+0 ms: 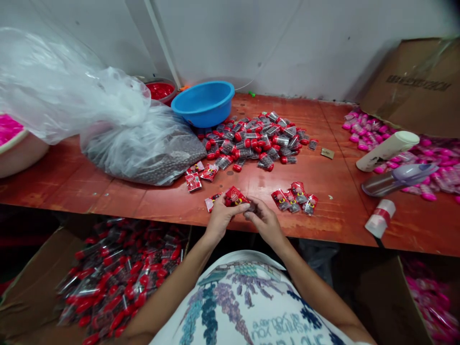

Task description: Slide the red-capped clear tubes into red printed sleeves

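Pinching a red packet (pixel 236 196) at the centre of the frame, just above the near table edge, the left hand (pixel 221 215) has its thumb across the front; the right hand (pixel 265 221) curls narrowly at the packet's right end, though I cannot tell whether it grips that or something else. Similar packets (pixel 294 197) lie right of the hands. Above centre spreads a pile of red-capped containers (pixel 257 141), with a blue basin (pixel 204 98) behind its left side. A clear bag (pixel 143 148) of dark beads slumps at upper left.
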The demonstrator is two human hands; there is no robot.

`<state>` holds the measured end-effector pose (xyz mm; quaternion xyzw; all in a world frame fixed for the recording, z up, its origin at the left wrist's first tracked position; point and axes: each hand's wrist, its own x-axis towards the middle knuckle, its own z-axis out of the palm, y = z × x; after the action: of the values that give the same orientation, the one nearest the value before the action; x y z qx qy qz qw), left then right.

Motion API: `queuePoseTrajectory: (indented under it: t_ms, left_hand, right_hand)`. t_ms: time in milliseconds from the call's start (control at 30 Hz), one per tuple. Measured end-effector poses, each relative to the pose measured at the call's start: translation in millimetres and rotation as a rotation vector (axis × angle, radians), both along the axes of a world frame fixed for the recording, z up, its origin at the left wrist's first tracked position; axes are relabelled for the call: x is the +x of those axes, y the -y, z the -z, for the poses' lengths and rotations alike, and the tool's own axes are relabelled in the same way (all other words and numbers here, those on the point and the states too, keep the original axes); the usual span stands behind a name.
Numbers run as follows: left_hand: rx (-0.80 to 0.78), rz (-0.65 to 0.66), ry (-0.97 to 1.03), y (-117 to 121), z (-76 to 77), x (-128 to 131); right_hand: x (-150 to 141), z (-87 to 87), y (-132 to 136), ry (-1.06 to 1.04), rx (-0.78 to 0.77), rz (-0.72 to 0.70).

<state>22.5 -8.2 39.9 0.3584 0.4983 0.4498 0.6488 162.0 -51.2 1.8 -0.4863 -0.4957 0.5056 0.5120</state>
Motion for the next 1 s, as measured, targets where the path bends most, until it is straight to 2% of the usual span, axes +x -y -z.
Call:
queuePoseTrajectory:
  t_ms: [200, 433, 533, 600, 667, 733, 800, 867, 1000]
  left_hand:
    - [-0.001, -0.022, -0.035, 1, 8.1, -4]
    - [-0.024, 0.037, -0.01, 2, 19.4, 5]
    - [-0.12, 0.077, 0.097, 1, 27.2, 9]
    - [-0.22, 0.079, 0.212, -1, 31.5, 9]
    - [-0.287, 0.053, 0.318, -3, 34.1, 6]
    - [-0.3, 0.023, 0.367, -6, 35.1, 3]
    - [-0.29, 0.016, 0.371, -7, 35.2, 2]
    - [-0.282, 0.012, 0.366, -8, 35.1, 3]
    - [-0.269, -0.047, 0.347, -6, 36.6, 7]
  right_hand:
    - [7, 3.7, -7, -0.189, -0.13, 0.023]
    - [14, 15.0, -6, -0.116, -0.161, 0.078]
    - [24, 22.0, -4, -0.052, -0.195, 0.116]
    - [38, 27.4, -2, 0.058, -0.196, 0.18]
    - [55, 31.2, 0, 0.277, -0.152, 0.287]
    - [69, 31.8, 3, 0.538, -0.081, 0.407]
    - [72, 28.7, 4, 0.699, -0.012, 0.482]
    - [61, 23.7, 5, 0.683, 0.039, 0.449]
    - [18, 17.8, -2, 0.375, 0.051, 0.175]
